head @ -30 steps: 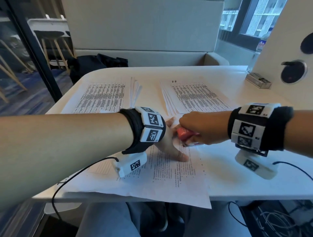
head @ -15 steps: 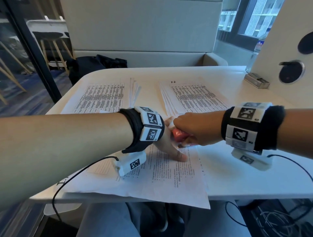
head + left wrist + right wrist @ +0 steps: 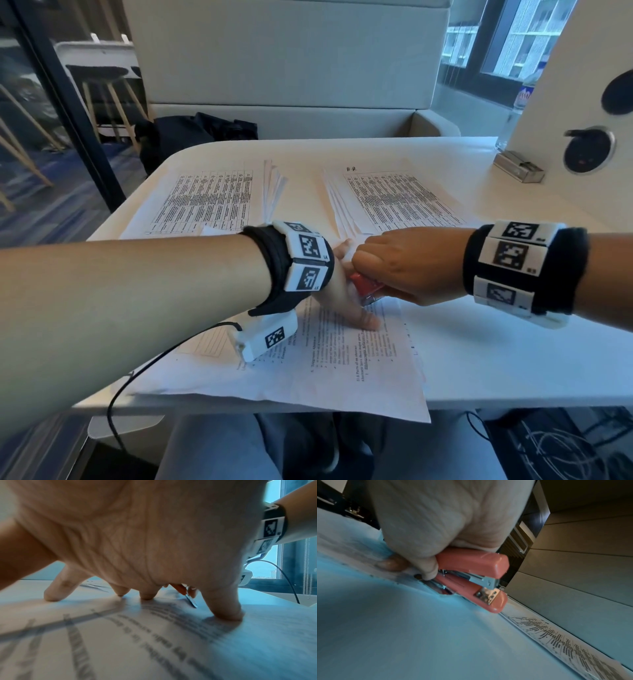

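Observation:
A red stapler [image 3: 364, 287] [image 3: 471, 578] sits at the upper right corner of a printed paper sheaf [image 3: 329, 363] near the table's front edge. My right hand [image 3: 400, 267] [image 3: 436, 534] grips the stapler from above, fingers curled round it. Spread fingertips [image 3: 228, 615] of my left hand [image 3: 342, 291] [image 3: 137, 547] press the sheaf flat just left of the stapler, and the thumb [image 3: 368, 320] lies on the text. The stapler's metal tip [image 3: 193, 601] shows between the left fingers.
Two more stacks of printed sheets lie farther back: one at the left [image 3: 212, 202], one at the right [image 3: 394, 198]. A small metal box [image 3: 519, 167] stands at the back right by a white panel [image 3: 582, 102]. The table [image 3: 496, 359] is white; a black bag [image 3: 191, 137] lies beyond it.
My right hand with the stapler has shifted a little left, closer against my left hand. The left hand has stayed pressed on the sheaf.

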The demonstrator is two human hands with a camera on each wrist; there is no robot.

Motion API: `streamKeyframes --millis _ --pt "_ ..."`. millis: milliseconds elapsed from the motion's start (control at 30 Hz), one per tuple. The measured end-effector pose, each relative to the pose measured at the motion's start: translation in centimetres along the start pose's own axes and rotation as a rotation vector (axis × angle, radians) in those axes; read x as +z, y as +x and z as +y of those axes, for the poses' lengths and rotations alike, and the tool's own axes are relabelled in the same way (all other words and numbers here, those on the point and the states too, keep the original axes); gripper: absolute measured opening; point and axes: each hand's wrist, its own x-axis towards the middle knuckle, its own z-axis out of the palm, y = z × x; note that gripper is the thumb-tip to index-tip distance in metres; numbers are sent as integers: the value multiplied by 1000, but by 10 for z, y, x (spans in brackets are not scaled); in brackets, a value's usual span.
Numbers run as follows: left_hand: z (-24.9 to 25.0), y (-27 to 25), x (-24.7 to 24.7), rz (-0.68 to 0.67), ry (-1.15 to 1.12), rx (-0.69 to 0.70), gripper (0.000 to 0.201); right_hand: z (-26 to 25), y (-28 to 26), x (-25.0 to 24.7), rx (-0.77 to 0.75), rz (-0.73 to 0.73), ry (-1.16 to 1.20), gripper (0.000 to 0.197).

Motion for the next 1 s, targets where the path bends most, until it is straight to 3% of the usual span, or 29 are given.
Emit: streamKeyframes --millis 100,233,300,433,567,800,1000 --pt "-3 5 2 -16 -13 -26 80 2 -1 1 -51 -13 -117 21" --pt "-4 6 2 -20 -8 -34 82 2 -2 0 -77 -26 -157 22" --pt "-2 6 2 -23 1 8 80 -2 0 -1 39 -70 -19 25" --pt "-3 10 3 -33 65 47 76 -5 9 -2 474 -325 269 33" --pt "-8 16 7 -21 20 -27 86 -1 18 -4 681 -438 463 28" --pt "-14 24 10 -13 -56 -105 105 2 23 -13 872 -545 604 35" --pt "-15 26 11 -26 -68 -97 106 1 25 -16 887 -552 591 39"
